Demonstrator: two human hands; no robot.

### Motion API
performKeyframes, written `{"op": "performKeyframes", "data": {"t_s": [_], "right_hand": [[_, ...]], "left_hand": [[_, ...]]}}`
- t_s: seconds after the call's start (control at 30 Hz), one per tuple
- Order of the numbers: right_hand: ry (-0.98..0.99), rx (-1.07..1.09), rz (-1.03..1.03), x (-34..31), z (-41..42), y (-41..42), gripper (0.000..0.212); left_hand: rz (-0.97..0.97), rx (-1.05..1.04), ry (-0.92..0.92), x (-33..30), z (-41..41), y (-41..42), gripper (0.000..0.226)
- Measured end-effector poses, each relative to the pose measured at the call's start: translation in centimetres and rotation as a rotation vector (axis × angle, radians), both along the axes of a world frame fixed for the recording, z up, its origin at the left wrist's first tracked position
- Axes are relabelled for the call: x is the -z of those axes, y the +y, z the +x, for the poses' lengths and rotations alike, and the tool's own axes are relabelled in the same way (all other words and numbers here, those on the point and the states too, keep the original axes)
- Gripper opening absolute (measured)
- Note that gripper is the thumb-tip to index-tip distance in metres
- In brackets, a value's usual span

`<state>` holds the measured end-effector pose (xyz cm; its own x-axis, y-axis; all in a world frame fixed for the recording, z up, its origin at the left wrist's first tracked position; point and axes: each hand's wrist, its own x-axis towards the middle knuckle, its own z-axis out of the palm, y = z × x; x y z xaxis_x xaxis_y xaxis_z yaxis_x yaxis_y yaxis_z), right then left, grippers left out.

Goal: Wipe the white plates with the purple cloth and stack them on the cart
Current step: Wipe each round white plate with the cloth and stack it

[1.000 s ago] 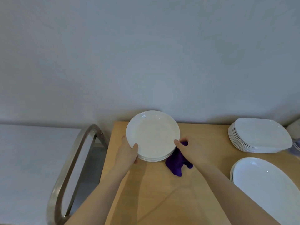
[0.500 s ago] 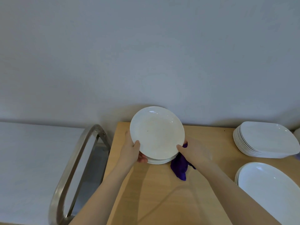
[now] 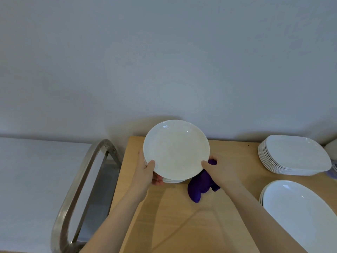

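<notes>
A round white plate [image 3: 176, 151] is lifted and tilted toward me above a small stack of round plates [image 3: 174, 180] on the wooden table [image 3: 182, 225]. My left hand [image 3: 145, 172] grips its left rim, thumb on top and fingers beneath. My right hand [image 3: 221, 169] holds the right rim with the thumb on the edge, and the bunched purple cloth [image 3: 199, 185] hangs from under that palm. Part of the cloth is hidden by the hand.
A steel cart handle [image 3: 80, 189] stands left of the table, with the cart's grey shelf below it. A stack of squarish white plates [image 3: 293, 156] sits at the back right, and oval white platters [image 3: 300, 214] lie at the near right. A grey wall runs behind.
Both hands have raised the top plate off the stack and tipped it toward me. The cloth stayed under my right hand.
</notes>
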<state>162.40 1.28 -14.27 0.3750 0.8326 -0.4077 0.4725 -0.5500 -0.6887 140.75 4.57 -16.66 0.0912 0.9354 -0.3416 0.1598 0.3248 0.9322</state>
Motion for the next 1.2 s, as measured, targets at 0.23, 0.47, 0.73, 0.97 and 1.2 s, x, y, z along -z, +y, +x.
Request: {"op": "performKeyframes", "data": {"t_s": [0.23,0.47,0.73,0.97,1.2], "right_hand": [[0.071,0.066,0.085,-0.4,0.0,-0.6,0.009],[0.062,-0.023,0.062,-2.0,-0.6,-0.9,0.014],[-0.090,-0.056,0.225,-9.3,1.4,-1.6,0.006],[0.088,-0.034,0.677,-13.6,-0.7,-0.2,0.021],[0.212,-0.208,0.638,-11.2,-4.3,-0.2,0.038]], "left_hand": [[-0.003,0.002,-0.064,-1.6,0.0,0.0,0.046],[0.050,-0.067,-0.285,-2.0,-0.3,-0.1,0.049],[0.002,-0.153,-0.338,-1.7,-0.9,-1.0,0.053],[0.046,-0.163,-0.290,-2.3,-1.0,-2.8,0.052],[0.043,-0.187,-0.274,-2.6,-1.4,-4.6,0.052]]}}
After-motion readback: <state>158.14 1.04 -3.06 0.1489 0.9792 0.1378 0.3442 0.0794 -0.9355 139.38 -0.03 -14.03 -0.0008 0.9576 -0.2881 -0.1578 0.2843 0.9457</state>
